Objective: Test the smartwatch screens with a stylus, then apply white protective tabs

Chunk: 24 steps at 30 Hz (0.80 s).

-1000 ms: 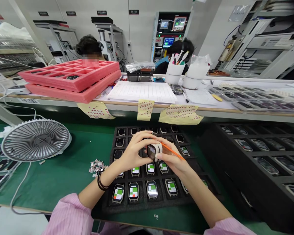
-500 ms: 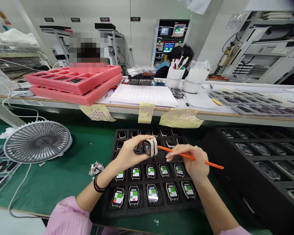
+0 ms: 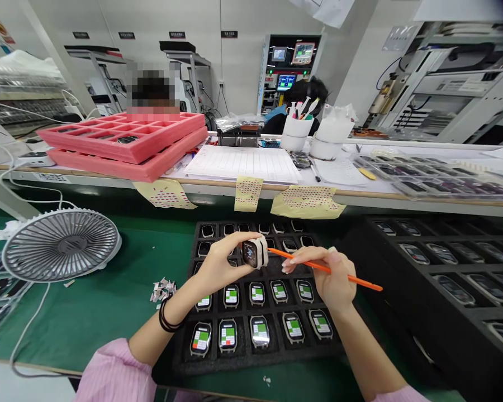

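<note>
Watch (image 3: 255, 253): clamped in left hand (image 3: 220, 265) fingertips above tray (image 3: 184, 357), mid-desk (image 3: 109, 301). Stick (image 3: 360, 283): pinched in right hand (image 3: 333, 276), tip at watch's right side; contact cannot be told. Best practice, as judged: hold watch steady, apply tip lightly, avoid slipping onto screen or tray below.

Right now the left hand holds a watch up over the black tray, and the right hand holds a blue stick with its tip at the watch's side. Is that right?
Not quite. The stick is orange, not blue. The head view shows the rest as you say: left hand holding the watch above the black tray, right hand holding the stick, tip at the watch's side.
</note>
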Motion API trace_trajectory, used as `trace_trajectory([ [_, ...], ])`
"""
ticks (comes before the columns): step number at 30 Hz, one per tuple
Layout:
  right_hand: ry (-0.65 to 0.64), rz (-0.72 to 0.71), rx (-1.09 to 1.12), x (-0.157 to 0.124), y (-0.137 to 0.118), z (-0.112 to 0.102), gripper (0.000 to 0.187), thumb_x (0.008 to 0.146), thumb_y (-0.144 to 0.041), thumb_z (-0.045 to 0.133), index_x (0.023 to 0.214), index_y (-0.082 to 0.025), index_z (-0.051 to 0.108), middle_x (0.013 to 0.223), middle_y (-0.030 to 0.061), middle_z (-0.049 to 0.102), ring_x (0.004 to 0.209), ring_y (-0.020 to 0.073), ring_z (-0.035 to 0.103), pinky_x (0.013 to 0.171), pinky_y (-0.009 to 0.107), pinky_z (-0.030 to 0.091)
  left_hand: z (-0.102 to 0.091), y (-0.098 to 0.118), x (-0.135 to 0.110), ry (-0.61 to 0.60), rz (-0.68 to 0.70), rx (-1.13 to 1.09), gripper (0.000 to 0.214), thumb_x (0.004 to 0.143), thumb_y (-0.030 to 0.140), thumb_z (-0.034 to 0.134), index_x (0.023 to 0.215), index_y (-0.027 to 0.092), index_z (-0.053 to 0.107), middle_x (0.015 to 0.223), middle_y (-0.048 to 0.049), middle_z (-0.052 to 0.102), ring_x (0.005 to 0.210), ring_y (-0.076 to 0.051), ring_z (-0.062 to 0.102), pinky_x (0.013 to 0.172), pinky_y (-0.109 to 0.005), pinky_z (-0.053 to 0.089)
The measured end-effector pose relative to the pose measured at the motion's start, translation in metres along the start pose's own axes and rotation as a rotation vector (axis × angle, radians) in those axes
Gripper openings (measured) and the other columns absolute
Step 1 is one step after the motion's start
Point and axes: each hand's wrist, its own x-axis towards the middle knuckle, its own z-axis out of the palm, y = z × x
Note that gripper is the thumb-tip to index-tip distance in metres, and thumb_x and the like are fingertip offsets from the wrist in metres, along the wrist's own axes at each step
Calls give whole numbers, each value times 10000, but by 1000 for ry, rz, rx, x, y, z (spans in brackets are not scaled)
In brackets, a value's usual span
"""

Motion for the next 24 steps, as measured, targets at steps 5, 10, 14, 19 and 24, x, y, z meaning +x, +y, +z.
trace_trajectory([
  [5, 1, -37, -56, -1, -1, 1, 472, 1002, -371, 399, 819, -224, 809, 725, 54, 769, 642, 198, 700, 587, 329, 568, 1, 0, 0, 9, 14, 17, 438, 756, 89, 675, 1178, 182, 605, 1151, -88, 712, 1043, -212, 687, 934, -342, 553],
  [10, 6, -110, -139, -4, -4, 3, 471, 1013, -349, 381, 852, -233, 808, 746, 49, 778, 694, 213, 717, 636, 356, 564, 3, 4, -2, 32, 43, 30, 423, 758, 71, 657, 1164, 179, 608, 1130, -88, 716, 1027, -208, 690, 914, -335, 563],
  [14, 13, -113, -136, -5, -4, 4, 474, 1014, -348, 371, 858, -247, 807, 750, 36, 780, 683, 210, 716, 626, 358, 561, 4, 6, -2, 45, 45, 14, 443, 741, 53, 667, 1162, 178, 605, 1121, -83, 717, 1023, -200, 689, 913, -322, 561],
  [19, 13, -77, -114, -4, -3, 3, 451, 1009, -354, 383, 874, -274, 806, 759, 24, 780, 679, 204, 709, 622, 351, 563, 4, 4, -1, 32, 25, 9, 456, 734, 48, 666, 1166, 179, 601, 1125, -79, 716, 1022, -196, 688, 909, -311, 557],
  [24, -26, -94, -90, -6, -5, 1, 464, 1003, -373, 377, 882, -246, 807, 763, 38, 778, 682, 208, 708, 627, 350, 555, 4, 4, -1, 8, 0, 14, 436, 755, 80, 660, 1174, 185, 605, 1133, -86, 716, 1026, -213, 689, 889, -331, 565],
])
